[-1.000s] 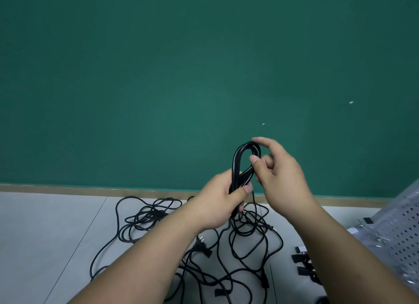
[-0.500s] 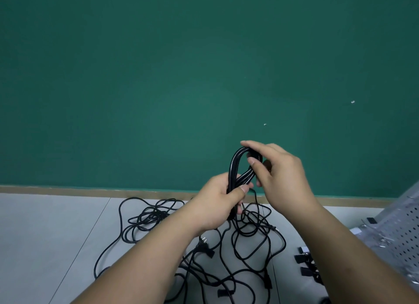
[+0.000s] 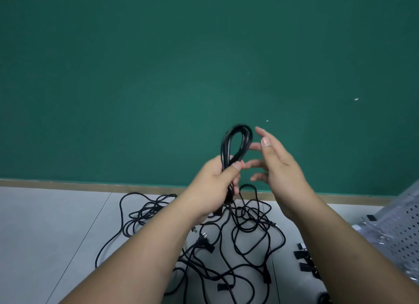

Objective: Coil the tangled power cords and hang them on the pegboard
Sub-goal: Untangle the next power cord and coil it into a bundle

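My left hand (image 3: 215,186) grips a coiled black power cord (image 3: 238,142) at its waist, and the coil's loop stands up above my fist. Just to the right of that loop is my right hand (image 3: 278,167), fingers spread and blurred, holding nothing. Below both hands a tangle of black power cords (image 3: 244,235) with plugs lies on the grey floor. The cord in my left hand trails down into that tangle. A perforated white pegboard (image 3: 405,231) lies tilted at the right edge.
A green wall (image 3: 158,77) with a tan baseboard (image 3: 68,184) fills the view ahead. Small black clips (image 3: 303,260) lie on the floor between the tangle and the pegboard. Grey floor tiles (image 3: 45,235) stretch to the left.
My right hand has let go of the coil's loop and opened, drawing slightly to the right. The left hand keeps its grip on the coil.
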Tool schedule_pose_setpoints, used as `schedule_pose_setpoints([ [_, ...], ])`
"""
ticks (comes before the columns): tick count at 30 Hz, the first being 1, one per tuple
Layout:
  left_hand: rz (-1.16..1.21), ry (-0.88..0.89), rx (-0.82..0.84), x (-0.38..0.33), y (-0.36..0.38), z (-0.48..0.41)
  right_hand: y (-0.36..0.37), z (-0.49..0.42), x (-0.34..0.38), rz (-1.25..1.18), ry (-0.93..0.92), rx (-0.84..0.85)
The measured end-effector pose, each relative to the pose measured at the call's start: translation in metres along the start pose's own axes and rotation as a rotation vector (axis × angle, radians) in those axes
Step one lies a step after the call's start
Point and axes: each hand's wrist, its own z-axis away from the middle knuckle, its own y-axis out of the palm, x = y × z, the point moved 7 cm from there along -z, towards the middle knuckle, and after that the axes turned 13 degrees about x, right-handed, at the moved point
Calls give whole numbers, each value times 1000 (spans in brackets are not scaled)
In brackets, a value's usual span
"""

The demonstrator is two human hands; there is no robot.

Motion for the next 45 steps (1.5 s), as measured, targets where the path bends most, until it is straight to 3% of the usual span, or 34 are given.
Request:
schedule_pose_setpoints([
  [7,499,183,-136,-18,-31,2,48,19,-58,213,366,573],
  [10,483,215,-213,-17,-49,3,65,26,-77,488,366,746],
  [12,318,192,-310,-13,-62,5,63,27,-92,668,392,780],
  [16,-81,68,-531,-9,-94,14,41,18,-74,591,382,611],
  [19,-250,-34,-591,-1,-116,18,22,5,-21,330,177,421],
  [22,-212,-50,-459,1,-103,8,24,5,33,10,-45,395],
  [25,-176,-24,-263,-6,-71,-2,19,6,50,-205,-125,290],
  [30,-295,-42,-81,0,-34,-4,-8,8,54,252,-190,-16],
  [36,-113,-48,-23,3,8,0,-17,7,51,477,-251,-225],
  [42,85,-173,-81,8,18,5,-14,13,57,733,-320,-297],
  [45,-12,-163,-45,8,16,3,-14,12,55,788,-315,-257],
])
